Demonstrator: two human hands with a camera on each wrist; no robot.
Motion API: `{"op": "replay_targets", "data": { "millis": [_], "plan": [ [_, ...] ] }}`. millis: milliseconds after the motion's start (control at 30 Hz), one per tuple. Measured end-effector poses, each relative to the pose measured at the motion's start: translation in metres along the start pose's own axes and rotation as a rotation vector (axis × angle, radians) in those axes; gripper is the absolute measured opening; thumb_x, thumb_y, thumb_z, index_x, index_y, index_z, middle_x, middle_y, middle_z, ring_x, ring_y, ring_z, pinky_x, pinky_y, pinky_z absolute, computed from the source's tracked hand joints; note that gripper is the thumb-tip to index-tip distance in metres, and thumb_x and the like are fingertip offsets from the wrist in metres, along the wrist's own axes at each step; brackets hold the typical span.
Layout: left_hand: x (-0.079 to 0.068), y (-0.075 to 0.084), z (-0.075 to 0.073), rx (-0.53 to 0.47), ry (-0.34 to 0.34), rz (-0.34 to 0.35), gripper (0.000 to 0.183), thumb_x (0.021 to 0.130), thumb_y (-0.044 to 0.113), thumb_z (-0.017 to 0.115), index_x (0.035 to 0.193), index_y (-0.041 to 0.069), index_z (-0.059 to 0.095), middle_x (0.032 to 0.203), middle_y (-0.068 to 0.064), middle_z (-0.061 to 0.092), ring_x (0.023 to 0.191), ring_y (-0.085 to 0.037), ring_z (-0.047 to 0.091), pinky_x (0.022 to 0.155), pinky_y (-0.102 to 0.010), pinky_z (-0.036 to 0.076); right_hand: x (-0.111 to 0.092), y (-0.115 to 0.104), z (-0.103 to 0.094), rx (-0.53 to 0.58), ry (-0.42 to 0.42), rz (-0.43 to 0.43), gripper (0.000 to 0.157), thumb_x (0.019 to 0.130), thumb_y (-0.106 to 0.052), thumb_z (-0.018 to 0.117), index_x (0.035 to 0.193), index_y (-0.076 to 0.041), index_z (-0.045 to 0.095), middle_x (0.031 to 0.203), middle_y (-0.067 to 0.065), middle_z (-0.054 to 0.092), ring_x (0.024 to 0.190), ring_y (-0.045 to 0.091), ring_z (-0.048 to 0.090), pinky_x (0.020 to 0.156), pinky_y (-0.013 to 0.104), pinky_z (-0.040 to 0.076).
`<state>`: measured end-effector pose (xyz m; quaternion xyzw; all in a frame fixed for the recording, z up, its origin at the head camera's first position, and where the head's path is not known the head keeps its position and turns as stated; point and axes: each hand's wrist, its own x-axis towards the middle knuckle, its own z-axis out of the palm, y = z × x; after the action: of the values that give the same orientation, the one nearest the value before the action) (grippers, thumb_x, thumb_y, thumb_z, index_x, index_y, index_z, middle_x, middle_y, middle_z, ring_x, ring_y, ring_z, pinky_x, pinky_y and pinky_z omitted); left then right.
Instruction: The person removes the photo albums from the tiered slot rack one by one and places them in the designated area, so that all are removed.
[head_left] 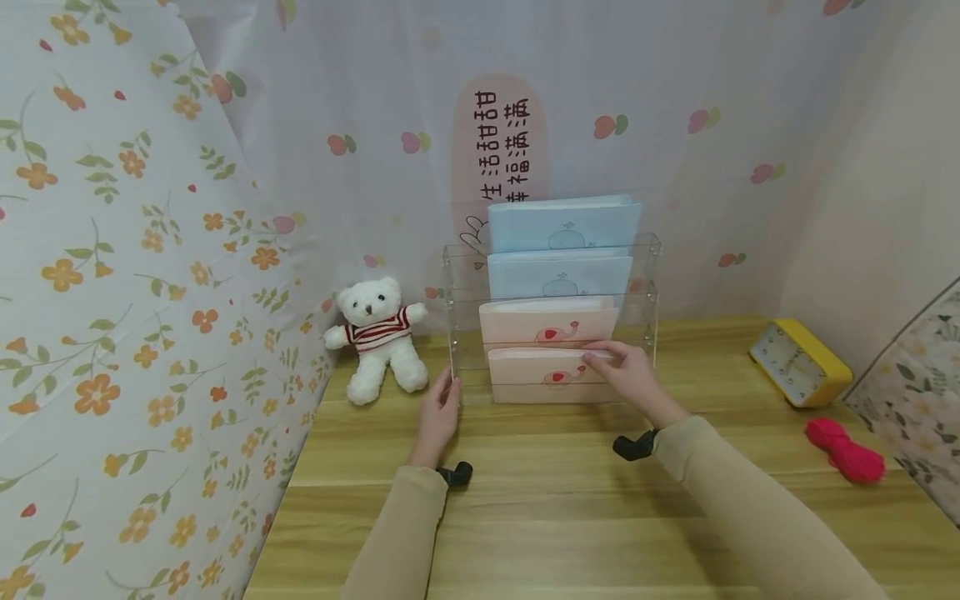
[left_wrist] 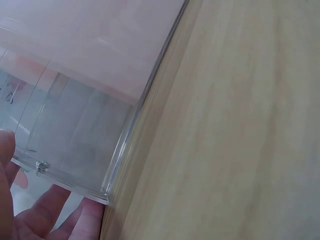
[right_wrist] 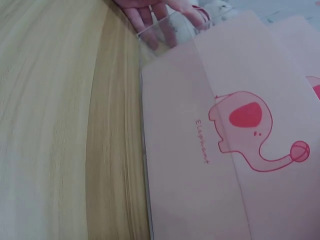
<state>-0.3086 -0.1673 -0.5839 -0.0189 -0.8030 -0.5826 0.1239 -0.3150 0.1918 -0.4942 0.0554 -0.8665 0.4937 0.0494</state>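
A clear acrylic rack (head_left: 651,275) with stepped tiers stands on the wooden table. Two light blue booklets with a whale drawing fill its upper tiers, the rear one (head_left: 525,227) above the other (head_left: 517,273). Below sit two pink elephant booklets, one behind (head_left: 506,321) and one in front (head_left: 517,371). My right hand (head_left: 633,382) pinches the front pink booklet at its upper right corner; that hand is outside the right wrist view. Against the rack's left side rest the fairly straight fingers of my left hand (head_left: 437,421), also seen through the plastic in the right wrist view.
A white teddy bear (head_left: 386,346) in a striped sweater sits left of the rack. At the right are a yellow clock (head_left: 806,362) and a bright pink yarn skein (head_left: 846,450). Patterned curtains (head_left: 135,292) hang along the left and back of the table.
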Motion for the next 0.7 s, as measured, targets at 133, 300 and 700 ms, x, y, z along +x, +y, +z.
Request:
{"op": "replay_targets", "data": {
  "millis": [133,300,700],
  "plan": [
    [0.001,-0.002,0.001,0.009,0.008,0.013,0.054,0.116,0.033,0.058,0.164,0.008,0.053,0.157,-0.021,0.064,0.137,-0.045,0.067,0.112,-0.058,0.058,-0.001,-0.001,0.002,0.013,0.036,0.01,0.038,0.108,-0.035,0.073,0.132,-0.005,0.077,0.143,0.024,0.072,0.119,0.032,0.069,0.084,0.029,0.05],
    [-0.002,-0.001,0.0,-0.017,-0.013,-0.03,0.053,0.116,0.032,0.058,0.166,0.015,0.052,0.157,-0.018,0.065,0.14,-0.041,0.066,0.116,-0.059,0.055,-0.002,-0.002,0.005,0.061,0.065,-0.031,0.032,0.108,-0.029,0.075,0.127,-0.003,0.078,0.128,0.027,0.077,0.069,0.009,0.058,0.057,0.025,0.042],
    [-0.003,0.002,-0.001,-0.005,0.004,-0.022,0.05,0.116,0.031,0.059,0.163,0.015,0.055,0.152,-0.019,0.069,0.137,-0.042,0.068,0.115,-0.059,0.055,-0.014,-0.039,-0.006,0.165,0.267,-0.308,0.013,0.099,-0.004,0.081,0.111,0.001,0.082,0.107,-0.001,0.083,0.068,-0.003,0.063,0.057,0.017,0.045]
  ]
}}
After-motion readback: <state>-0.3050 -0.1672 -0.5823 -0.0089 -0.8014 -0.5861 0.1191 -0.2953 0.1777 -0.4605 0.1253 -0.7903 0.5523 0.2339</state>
